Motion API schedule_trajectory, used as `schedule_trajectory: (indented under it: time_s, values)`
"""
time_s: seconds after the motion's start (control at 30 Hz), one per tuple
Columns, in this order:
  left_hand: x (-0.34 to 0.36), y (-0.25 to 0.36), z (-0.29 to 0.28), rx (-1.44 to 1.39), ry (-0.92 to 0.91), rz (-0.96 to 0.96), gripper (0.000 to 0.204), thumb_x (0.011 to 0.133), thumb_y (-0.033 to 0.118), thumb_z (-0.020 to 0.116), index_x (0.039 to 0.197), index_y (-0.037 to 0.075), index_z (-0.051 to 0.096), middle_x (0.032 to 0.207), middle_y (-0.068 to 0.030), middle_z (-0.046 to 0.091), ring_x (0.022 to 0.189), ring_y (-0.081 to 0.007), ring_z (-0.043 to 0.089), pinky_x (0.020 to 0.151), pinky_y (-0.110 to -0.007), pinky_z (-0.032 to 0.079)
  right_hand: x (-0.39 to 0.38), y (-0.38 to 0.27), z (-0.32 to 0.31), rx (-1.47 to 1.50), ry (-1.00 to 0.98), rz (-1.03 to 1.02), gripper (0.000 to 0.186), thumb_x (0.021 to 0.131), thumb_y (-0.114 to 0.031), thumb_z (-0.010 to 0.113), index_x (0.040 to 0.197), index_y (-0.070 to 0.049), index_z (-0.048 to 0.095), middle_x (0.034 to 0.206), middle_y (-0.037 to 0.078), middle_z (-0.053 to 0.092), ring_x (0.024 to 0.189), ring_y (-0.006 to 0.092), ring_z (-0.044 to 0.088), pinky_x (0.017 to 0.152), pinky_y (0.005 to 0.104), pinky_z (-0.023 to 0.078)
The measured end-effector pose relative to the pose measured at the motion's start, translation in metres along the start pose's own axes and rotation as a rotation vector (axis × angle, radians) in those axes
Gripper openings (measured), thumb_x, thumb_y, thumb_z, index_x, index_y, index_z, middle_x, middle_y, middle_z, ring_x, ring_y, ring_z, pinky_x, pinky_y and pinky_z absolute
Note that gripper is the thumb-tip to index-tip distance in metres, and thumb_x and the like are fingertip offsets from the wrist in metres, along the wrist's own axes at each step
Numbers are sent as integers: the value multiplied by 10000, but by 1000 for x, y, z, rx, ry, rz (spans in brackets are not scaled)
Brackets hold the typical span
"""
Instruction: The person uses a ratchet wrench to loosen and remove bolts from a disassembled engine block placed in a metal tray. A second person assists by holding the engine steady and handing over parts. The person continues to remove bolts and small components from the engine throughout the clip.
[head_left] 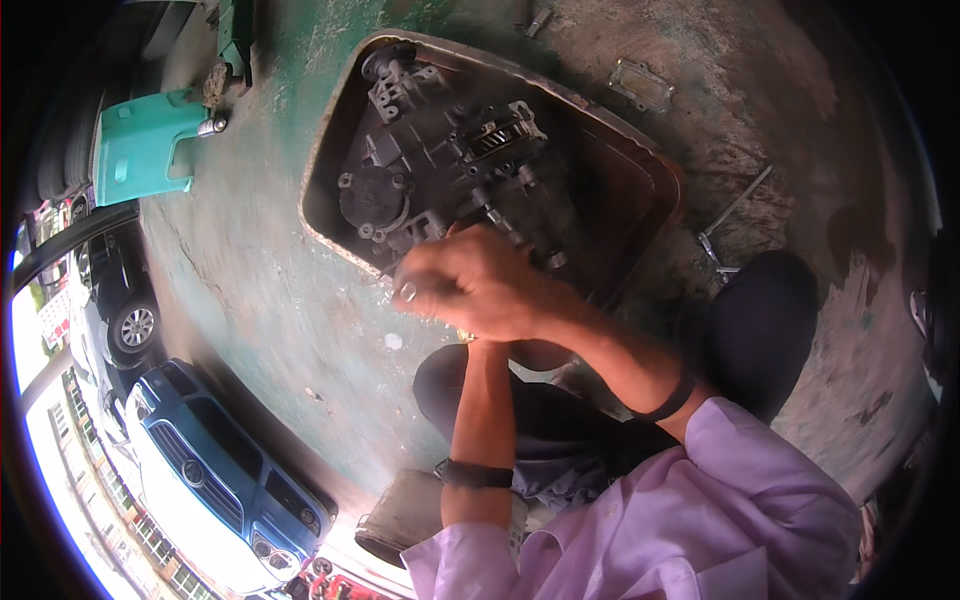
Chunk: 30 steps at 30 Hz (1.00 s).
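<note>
I judge the gearbox [455, 165], in the tray [640, 185] at upper centre, heavy, stiff and oily, best held by its cast lugs. My right grip [480, 282] is curled over its lower edge, contents unclear, hiding my left grip, state unknown. The rim [307, 190] crowds the left; more room lies right.

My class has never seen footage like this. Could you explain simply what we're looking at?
No robot here: this one picture comes from a camera on a person's head, looking down; its fisheye lens bends straight edges. The curled right hand shows over the near edge of a tray. The left forearm reaches up behind it; the left hand is hidden. Blur hides whether anything is held. In the tray sits a dark metal machine part; on the floor lie a long metal tool and a flat piece.
</note>
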<state>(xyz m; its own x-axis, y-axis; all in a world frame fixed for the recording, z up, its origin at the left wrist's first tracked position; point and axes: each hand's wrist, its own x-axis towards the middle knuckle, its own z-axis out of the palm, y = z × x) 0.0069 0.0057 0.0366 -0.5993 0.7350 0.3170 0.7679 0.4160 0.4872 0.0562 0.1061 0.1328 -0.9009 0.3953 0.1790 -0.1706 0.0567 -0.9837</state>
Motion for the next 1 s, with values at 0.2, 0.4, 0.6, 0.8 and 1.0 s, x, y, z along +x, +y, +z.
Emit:
schedule_trajectory:
  time_s: [0.2,0.4,0.6,0.8,1.0]
  values:
    - [3,-5,6,-47,-23,-10,599,475,157,924,966,28,607,1185,-203,562,1073,-422,506,912,-521,451,-32,95,-117,1024,1347,497,201,977,-261,520,882,-96,585,668,-41,398,580,109,364,566,294,346]
    - [2,-5,6,-64,-32,-31,596,475,166,918,960,40,596,1184,-194,566,1039,-411,513,884,-514,452,-33,94,-87,891,1267,233,179,972,-211,580,940,-43,632,638,-6,432,582,122,405,573,311,370]
    - [5,-3,1,-3,23,25,470,597,115,857,979,13,602,1098,-179,604,1005,-391,553,890,-495,455,-2,-9,30,-343,39,31,275,831,-372,728,831,-102,677,840,73,693,831,268,625,835,422,469]
    - [2,0,5,9,12,-1,490,557,151,866,960,20,620,1108,-168,602,1008,-390,551,880,-487,462,-3,-2,-7,-25,118,76,208,895,-289,679,940,-91,722,804,47,688,742,179,624,756,367,517]
    - [1,-14,15,-46,11,39,548,481,183,900,921,29,612,1130,-171,592,1029,-398,534,869,-500,462,-29,109,-121,1017,1417,525,130,930,-149,572,828,-72,598,641,-19,385,554,137,352,553,282,330]
